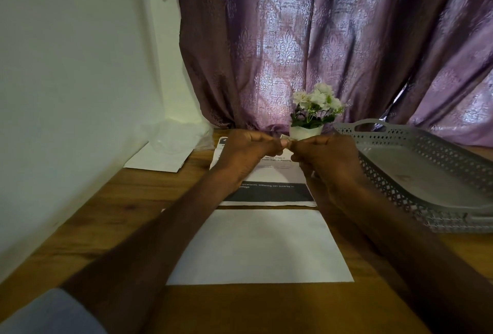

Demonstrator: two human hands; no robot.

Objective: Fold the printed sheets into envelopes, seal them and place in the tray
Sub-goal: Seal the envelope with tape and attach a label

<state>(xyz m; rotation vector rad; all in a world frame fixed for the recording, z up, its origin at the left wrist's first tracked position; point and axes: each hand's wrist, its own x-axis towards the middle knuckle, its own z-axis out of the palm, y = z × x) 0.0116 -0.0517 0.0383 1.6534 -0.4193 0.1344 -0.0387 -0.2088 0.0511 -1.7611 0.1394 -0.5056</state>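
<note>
Printed sheet (269, 192) beneath both hands

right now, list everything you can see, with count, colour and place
printed sheet: 1, white with dark bands, middle of table under the hands
blank sheet: 1, white, nearest the person
paper: 1, white, far left by the wall
tray: 1, grey, right side
flower pot: 1, white with white flowers, far edge
curtain: 1, purple, behind
table: 1, brown wood
left hand: pinching something small, too small to tell
right hand: meeting it in the same grip
</note>
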